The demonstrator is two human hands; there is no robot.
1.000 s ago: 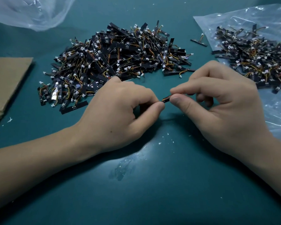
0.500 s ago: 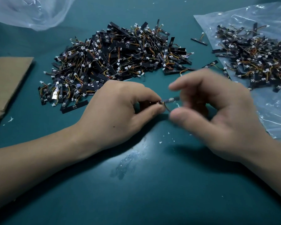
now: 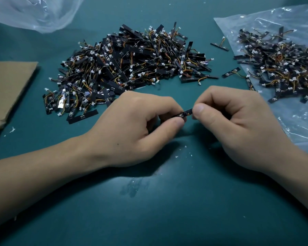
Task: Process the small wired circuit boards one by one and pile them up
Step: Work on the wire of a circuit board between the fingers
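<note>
- Between both hands, low over the green table (image 3: 167,201), sits one small circuit board (image 3: 186,113).
- Left hand (image 3: 132,126) pinches its left end between thumb and curled fingers; right hand (image 3: 238,125) pinches its right end.
- Behind them lies a big pile of boards (image 3: 128,68); a second pile (image 3: 283,64) sits on a plastic sheet (image 3: 300,121) at right.

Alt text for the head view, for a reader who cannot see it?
The left hand and right hand pinch one small black circuit board between them at a teal table. Beyond lies a large heap of wired boards; a second heap sits on a clear plastic bag at right, cardboard at left.
</note>
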